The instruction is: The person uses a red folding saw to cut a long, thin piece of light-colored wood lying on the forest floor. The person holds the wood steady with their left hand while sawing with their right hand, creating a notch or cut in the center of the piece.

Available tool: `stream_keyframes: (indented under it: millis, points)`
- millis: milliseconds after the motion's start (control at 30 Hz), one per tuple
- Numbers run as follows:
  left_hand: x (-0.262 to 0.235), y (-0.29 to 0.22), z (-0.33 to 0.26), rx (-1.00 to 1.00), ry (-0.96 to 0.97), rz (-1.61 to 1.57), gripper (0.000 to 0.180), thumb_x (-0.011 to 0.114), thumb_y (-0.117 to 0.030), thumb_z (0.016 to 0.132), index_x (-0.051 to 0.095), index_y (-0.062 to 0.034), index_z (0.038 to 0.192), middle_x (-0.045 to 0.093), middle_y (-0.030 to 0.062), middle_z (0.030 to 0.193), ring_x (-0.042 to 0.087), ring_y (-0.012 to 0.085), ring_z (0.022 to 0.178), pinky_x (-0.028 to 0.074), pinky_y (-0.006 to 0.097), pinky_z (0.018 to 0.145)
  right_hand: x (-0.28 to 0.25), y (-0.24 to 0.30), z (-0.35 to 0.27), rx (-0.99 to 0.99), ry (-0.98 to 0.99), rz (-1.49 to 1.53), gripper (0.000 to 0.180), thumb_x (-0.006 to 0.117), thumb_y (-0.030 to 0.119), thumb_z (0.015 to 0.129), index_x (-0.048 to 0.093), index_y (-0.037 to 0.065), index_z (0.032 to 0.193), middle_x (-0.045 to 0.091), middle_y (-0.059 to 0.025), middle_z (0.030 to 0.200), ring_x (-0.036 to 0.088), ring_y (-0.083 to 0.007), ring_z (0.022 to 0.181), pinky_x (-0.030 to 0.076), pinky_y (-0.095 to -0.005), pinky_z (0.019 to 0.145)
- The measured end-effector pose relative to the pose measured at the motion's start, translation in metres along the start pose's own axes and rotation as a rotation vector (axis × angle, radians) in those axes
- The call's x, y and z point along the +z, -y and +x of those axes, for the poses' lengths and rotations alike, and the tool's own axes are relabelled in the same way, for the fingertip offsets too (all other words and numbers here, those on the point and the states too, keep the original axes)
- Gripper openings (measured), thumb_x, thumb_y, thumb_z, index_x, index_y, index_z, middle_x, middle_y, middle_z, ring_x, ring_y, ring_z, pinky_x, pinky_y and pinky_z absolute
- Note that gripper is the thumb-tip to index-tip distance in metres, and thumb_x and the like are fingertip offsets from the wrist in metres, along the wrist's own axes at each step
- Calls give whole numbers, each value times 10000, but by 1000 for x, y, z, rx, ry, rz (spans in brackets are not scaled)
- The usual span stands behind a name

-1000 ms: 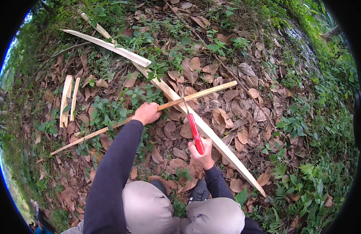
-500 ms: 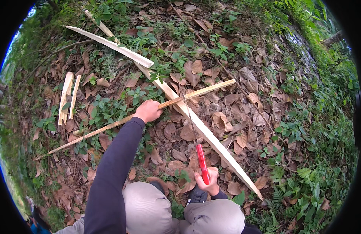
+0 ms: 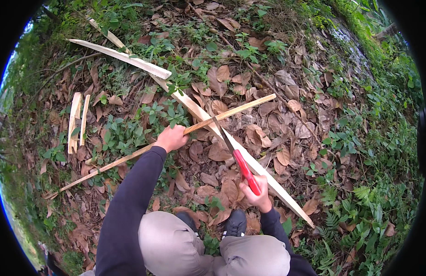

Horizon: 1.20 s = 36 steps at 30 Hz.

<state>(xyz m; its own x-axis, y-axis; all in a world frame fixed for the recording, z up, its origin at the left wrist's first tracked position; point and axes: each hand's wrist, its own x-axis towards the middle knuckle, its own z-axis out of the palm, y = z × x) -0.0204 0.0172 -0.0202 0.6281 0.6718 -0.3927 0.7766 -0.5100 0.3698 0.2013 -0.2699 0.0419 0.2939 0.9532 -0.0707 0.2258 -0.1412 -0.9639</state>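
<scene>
My left hand (image 3: 172, 138) is wrapped round a thin wooden strip (image 3: 243, 107), which slants from lower left to upper right. That strip lies across a longer pale wooden board (image 3: 263, 172) on the ground. In my right hand (image 3: 258, 191) is a hand saw (image 3: 246, 172) with a red handle, its fingers closed round the lower end. The dark saw blade (image 3: 224, 134) points up and to the left, its tip at the strip just right of where my left hand grips. Whether the teeth are cutting into the wood is too small to make out.
Another pale split piece of wood (image 3: 123, 57) rests over the board's far end. Short wooden pieces (image 3: 74, 122) lie at the left among leaves. Brown dry leaves (image 3: 217, 149) and green plants cover the ground. My shoes (image 3: 235, 222) are close below the saw.
The saw has moved up and forward with my right hand, so the blade's tip is now near the strip. My left hand keeps its grip; the view has shifted slightly.
</scene>
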Motion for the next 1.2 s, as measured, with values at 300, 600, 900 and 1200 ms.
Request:
stream_keyframes:
  millis: [300, 600, 900, 1200]
  points:
    - [-6, 6, 11, 38, -41, 33, 310, 630, -285, 849, 670, 23, 863, 690, 251, 867, 681, 426, 847, 557, 504, 792, -17, 7, -78, 4, 35, -25, 287, 659, 49, 659, 402, 84, 538, 363, -48, 447, 422, -228, 349, 345, -345, 409]
    - [-7, 5, 8, -40, 60, 53, 334, 612, -318, 878, 683, -2, 960, 685, 252, 990, 670, 429, 911, 545, 504, 850, 35, -7, 43, -101, 16, 4, 264, 663, 100, 744, 451, 55, 593, 399, -74, 475, 444, -226, 379, 354, -353, 440]
    - [-1, 9, 12, 4, 0, 42, 324, 612, -317, 875, 671, 1, 897, 690, 233, 931, 672, 412, 895, 542, 495, 840, -26, -8, -86, -109, 105, -84, 261, 669, 19, 664, 428, 64, 576, 417, -62, 492, 459, -250, 399, 350, -365, 439]
    - [-3, 10, 7, -57, 37, 65, 333, 596, -329, 890, 691, -13, 936, 686, 234, 977, 666, 434, 925, 536, 501, 875, 28, -11, 30, -40, 37, -6, 320, 682, 87, 765, 433, 63, 564, 403, -43, 468, 420, -151, 381, 332, -324, 429]
